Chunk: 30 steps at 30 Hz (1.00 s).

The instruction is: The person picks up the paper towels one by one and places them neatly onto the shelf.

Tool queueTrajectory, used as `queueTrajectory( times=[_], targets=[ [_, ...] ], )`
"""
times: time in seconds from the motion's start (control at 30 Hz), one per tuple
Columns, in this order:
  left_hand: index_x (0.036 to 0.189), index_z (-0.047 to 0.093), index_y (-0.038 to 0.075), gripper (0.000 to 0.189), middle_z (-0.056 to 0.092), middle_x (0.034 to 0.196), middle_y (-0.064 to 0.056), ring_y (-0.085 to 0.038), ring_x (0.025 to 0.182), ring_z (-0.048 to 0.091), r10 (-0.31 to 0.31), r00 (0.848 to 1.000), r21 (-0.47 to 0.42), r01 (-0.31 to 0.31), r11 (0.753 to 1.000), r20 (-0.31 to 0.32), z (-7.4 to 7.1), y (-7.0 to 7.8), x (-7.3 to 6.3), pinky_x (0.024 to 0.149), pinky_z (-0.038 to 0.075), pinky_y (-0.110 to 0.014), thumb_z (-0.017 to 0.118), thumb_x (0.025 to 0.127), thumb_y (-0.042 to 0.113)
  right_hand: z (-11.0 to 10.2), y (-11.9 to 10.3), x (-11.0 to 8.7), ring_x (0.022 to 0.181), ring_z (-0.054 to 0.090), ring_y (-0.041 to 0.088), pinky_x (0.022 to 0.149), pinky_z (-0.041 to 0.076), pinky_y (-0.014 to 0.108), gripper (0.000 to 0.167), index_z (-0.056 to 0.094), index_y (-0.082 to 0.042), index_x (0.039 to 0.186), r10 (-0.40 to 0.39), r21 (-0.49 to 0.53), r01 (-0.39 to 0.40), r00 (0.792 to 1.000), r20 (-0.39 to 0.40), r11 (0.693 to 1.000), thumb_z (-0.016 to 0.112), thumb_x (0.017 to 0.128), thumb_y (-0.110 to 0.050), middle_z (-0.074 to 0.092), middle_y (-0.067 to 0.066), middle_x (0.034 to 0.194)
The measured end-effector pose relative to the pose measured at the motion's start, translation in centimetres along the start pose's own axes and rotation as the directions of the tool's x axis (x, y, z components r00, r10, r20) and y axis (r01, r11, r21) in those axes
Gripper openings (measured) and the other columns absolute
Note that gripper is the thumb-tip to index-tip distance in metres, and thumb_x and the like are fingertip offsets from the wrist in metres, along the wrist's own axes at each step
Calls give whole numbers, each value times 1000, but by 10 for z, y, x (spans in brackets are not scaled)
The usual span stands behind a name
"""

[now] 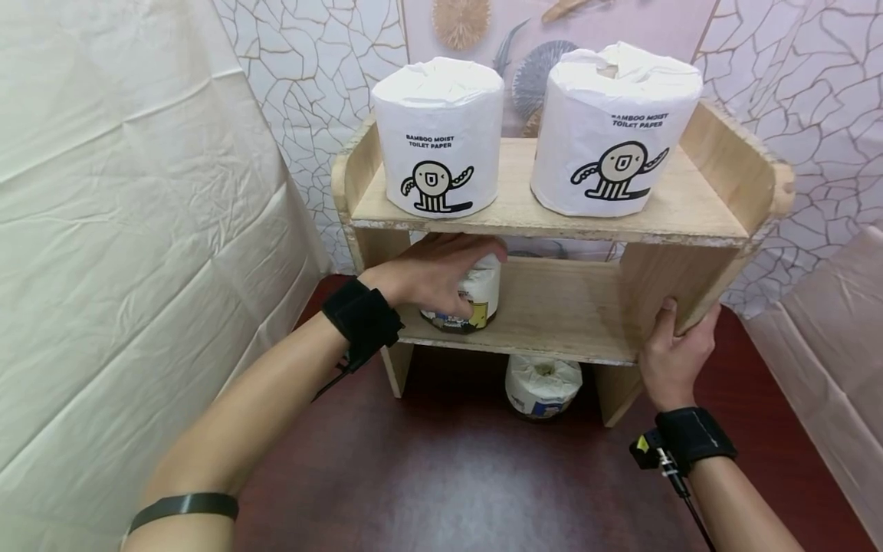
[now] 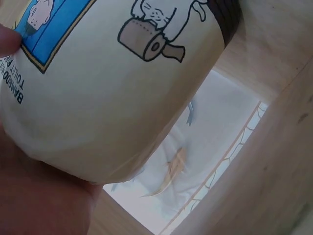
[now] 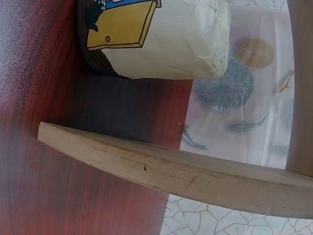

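Observation:
My left hand (image 1: pixel 441 274) grips a paper-wrapped toilet roll (image 1: pixel 488 282) at the left of the middle shelf board (image 1: pixel 566 307), reaching over its top with the thumb at its front. In the left wrist view the same toilet roll (image 2: pixel 98 112) fills much of the picture, its cartoon print and dark base showing. My right hand (image 1: pixel 676 356) holds the front edge of the wooden shelf's right side panel (image 1: pixel 679 268), thumb on the inner face and fingers round the outside. The right wrist view shows the side panel (image 3: pixel 171 171) but no fingers.
Two larger wrapped rolls, a left one (image 1: pixel 441 138) and a right one (image 1: pixel 617 138), stand on the top board (image 1: pixel 517 184). Another roll (image 1: pixel 543 387) stands under the middle board on the dark red tabletop (image 1: pixel 455 475). Pale cloth (image 1: pixel 124 192) hangs at the left.

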<state>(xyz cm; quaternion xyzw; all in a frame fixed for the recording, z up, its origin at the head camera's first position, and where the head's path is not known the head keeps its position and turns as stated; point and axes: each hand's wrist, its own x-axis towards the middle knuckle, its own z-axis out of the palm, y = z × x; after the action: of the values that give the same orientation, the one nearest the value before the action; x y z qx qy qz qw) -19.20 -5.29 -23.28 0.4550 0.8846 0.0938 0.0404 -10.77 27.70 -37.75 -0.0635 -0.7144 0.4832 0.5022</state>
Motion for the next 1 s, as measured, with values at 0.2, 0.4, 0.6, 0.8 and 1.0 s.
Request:
queueTrajectory(
  times=[0.2,0.4,0.6,0.8,1.0],
  targets=[
    [160,33,33,85,38,159,1,-19,142,37,-36,999,49,37,998,-16,2,0,-3,117,31,-47,75,86,37,-1,1,1,118,63,15,92,46,21,45,52,-16,152,-8,-9,8,1000,-1,1000,57,108,-26,65,26,132],
    [168,13,44,102,24,172,2,-28,158,21,-68,994,115,77,990,-80,12,0,-8,123,23,-58,72,86,56,-1,0,1,118,63,24,94,44,21,45,53,-16,152,-3,7,3,1000,-17,1000,58,107,-24,65,27,131],
    [168,17,44,101,32,168,1,-32,155,29,-68,984,155,94,983,-165,20,1,-8,120,27,-61,66,86,76,-1,1,0,117,62,24,94,43,20,45,53,-13,151,-9,-2,9,1000,-20,1000,59,107,-23,66,27,129],
    [167,17,48,102,35,168,3,-31,155,31,-93,974,181,131,975,-204,23,4,-8,119,28,-61,50,82,94,-1,2,0,116,63,22,93,43,19,45,53,-13,151,-17,-17,17,1000,-20,1000,59,108,-25,66,27,129],
    [168,19,47,105,33,170,3,-32,156,30,-75,958,277,154,948,-277,28,6,-11,118,28,-66,43,80,99,-1,1,0,114,63,23,93,43,19,44,54,-11,149,-2,-19,2,1000,-26,1000,60,107,-25,66,27,126]
  ],
)
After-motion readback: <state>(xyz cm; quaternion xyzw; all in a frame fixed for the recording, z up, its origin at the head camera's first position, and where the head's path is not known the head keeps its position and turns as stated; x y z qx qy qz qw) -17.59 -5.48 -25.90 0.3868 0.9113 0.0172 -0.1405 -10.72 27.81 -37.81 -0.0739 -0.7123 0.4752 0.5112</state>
